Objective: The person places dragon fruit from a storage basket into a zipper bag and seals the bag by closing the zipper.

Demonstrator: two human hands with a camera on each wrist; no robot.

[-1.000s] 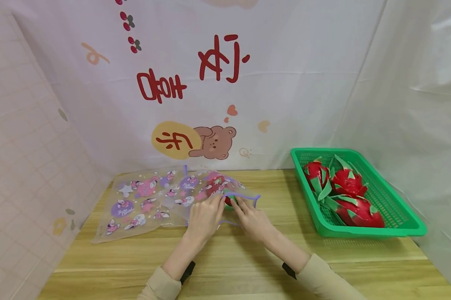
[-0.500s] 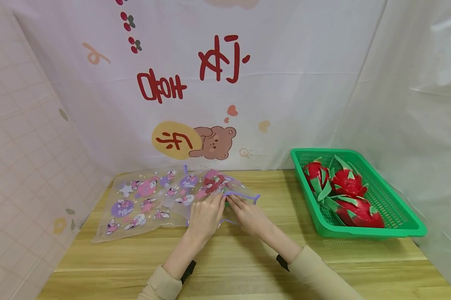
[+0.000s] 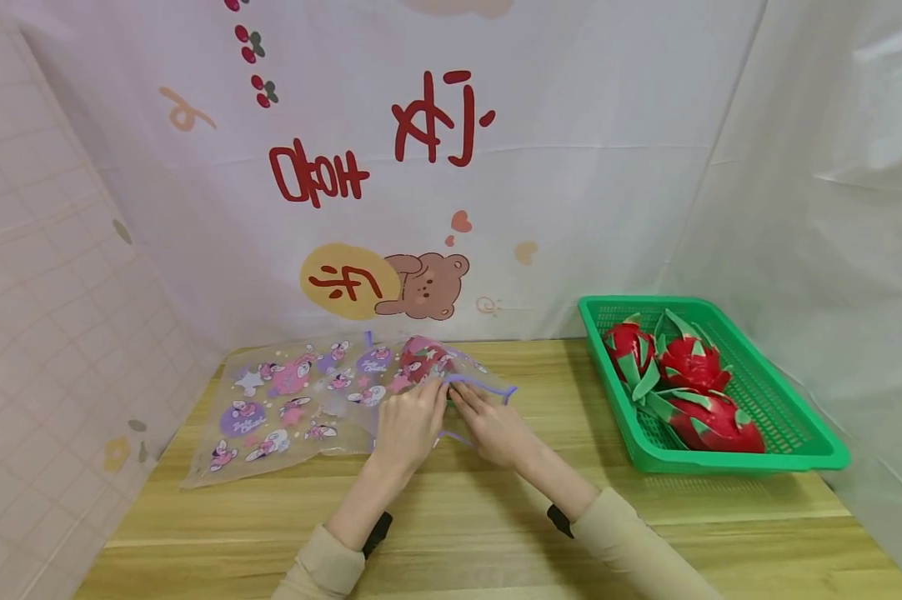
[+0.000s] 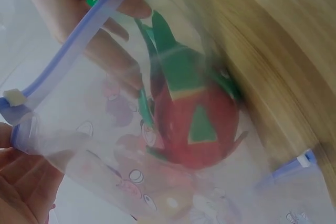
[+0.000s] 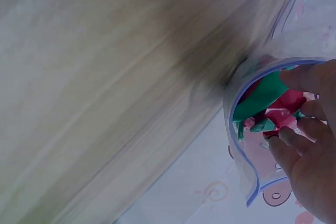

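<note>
- We see the left hand (image 3: 408,423) pinching the rim of a clear printed bag (image 4: 79,124), whose mouth gapes beside its fingertips.
- We see the right hand (image 3: 496,432) reaching into that mouth, its fingers fairly straight and slightly apart, touching a red dragon fruit (image 4: 205,124) rather than wrapping round it.
- We find this fruit inside the bag, at 12 o'clock from the person, just past the fingertips, its green leaves pointing back toward the mouth.
- At 10 to 11 o'clock we see a second bag (image 3: 289,377) lying flat on the wooden table (image 3: 458,533), next to the first.
- At 2 o'clock we see a green basket (image 3: 736,461) with three more dragon fruits (image 3: 694,364) in it.
- Beyond, at 12 o'clock, we see a white cloth (image 3: 571,208) with a brown bear (image 3: 427,287) printed low on it.
</note>
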